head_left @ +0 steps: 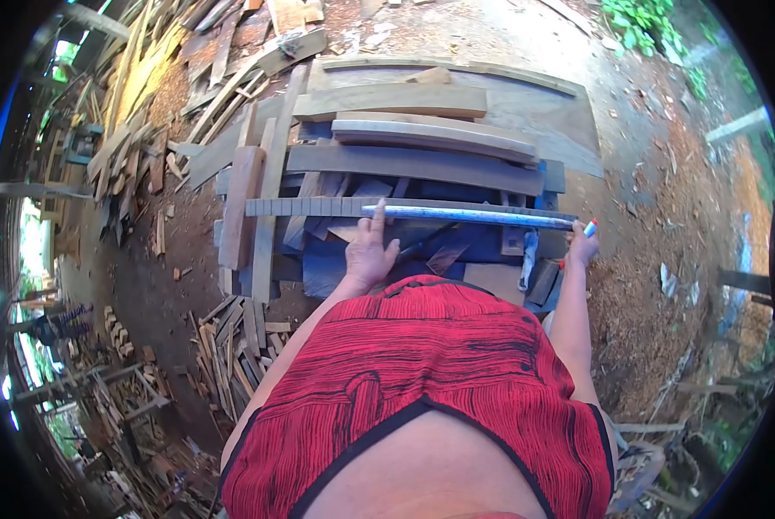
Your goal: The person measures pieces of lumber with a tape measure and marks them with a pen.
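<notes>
A long narrow wooden strip point(310, 207) with marks across it lies left to right over a stack of boards. Along its right part runs a thin bluish-white straight bar point(465, 213). My left hand point(370, 253) is at the bar's left end, index finger extended onto it and the thumb apart. At the right end, my right hand point(583, 246) has its fingers closed around something with a red tip point(591, 227), perhaps a marker, beside the end of the bar. What exactly those fingers grip is too small to tell.
Thick boards point(413, 167) lie stacked beyond the strip, and upright planks point(243, 208) stand at its left end. Scrap wood piles point(240, 342) cover the ground at the left. A pale cloth or plastic piece point(528, 258) hangs near my right hand.
</notes>
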